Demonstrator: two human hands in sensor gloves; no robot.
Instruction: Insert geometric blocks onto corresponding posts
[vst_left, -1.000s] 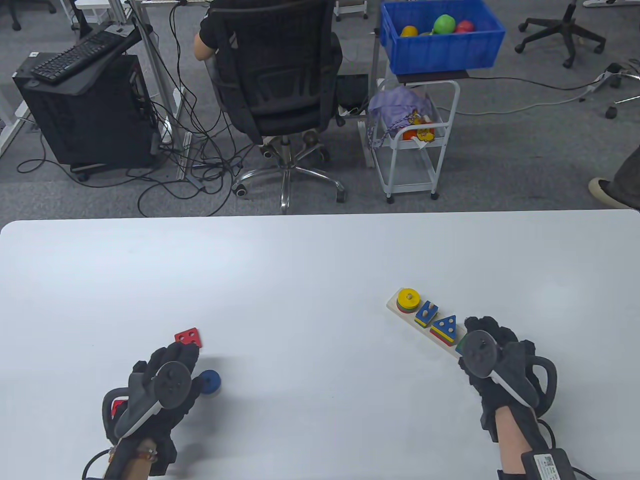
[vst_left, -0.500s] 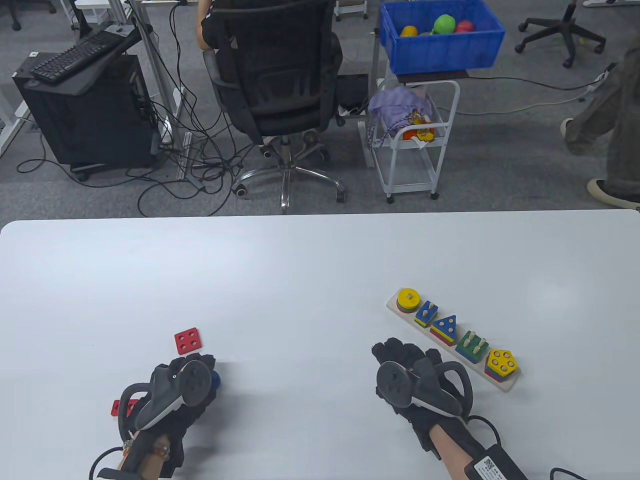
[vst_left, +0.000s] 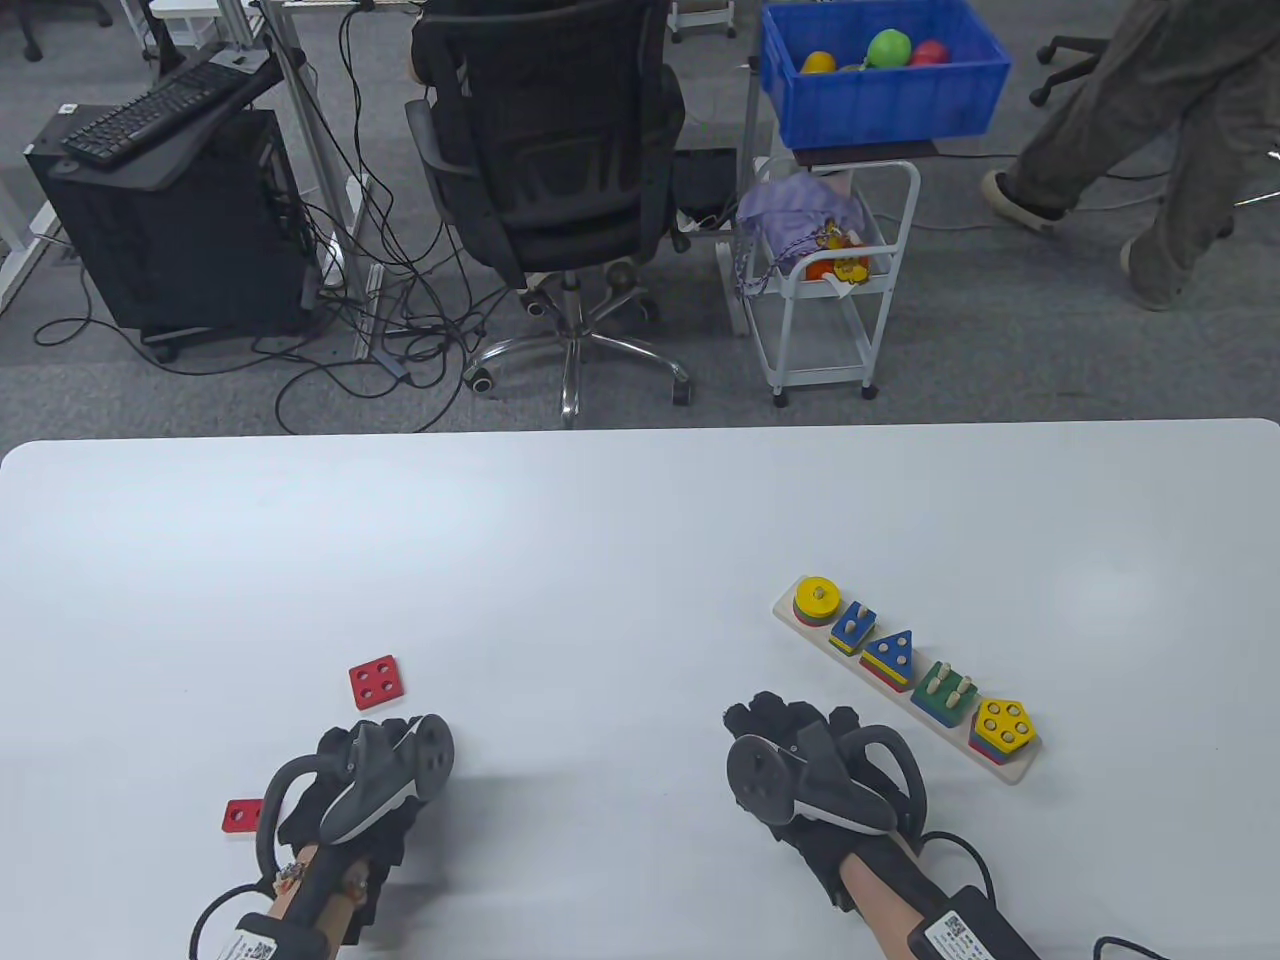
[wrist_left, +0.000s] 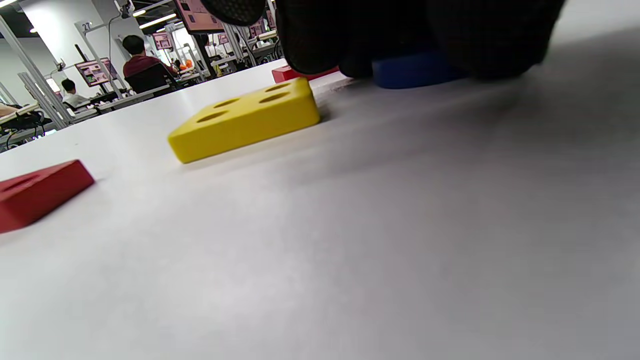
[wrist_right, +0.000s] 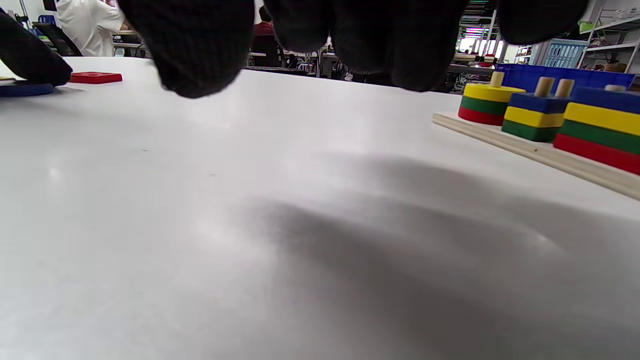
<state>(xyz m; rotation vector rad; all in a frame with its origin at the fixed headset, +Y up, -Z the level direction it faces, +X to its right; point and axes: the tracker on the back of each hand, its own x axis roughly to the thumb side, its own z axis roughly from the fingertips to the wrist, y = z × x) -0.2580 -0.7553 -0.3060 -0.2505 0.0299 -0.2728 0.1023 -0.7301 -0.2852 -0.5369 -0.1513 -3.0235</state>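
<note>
1. Blocks lie loose on the left of the desk: a small red block at about 9 o'clock of the left hand, and a red square block with four holes at its 12 o'clock, both apart from the glove.
2. Left hand sits low on the desk with its fingers curled over a blue block and touching it; whether they actually grip it I cannot tell, since the glove hides the contact. In the left wrist view a yellow block with holes lies flat just beside that hand.
3. Handling, as a judgement: these look like small painted wooden pieces, stiff, light and fairly slick, and thin enough that fingertips must pinch the side edges to lift them off the flat surface.
4. Right hand hovers near the desk middle, fingers hanging loosely apart and holding nothing.
5. Peg board lies at about 2 o'clock of the right hand, near but not touching, carrying five stacks; the four-peg stack shows bare peg tops, so the red square likely belongs there.
6. Room: bare desk stretches between the hands and toward the far edge, giving an unobstructed carry rightward; the board's right end sits closer to the near edge.
</note>
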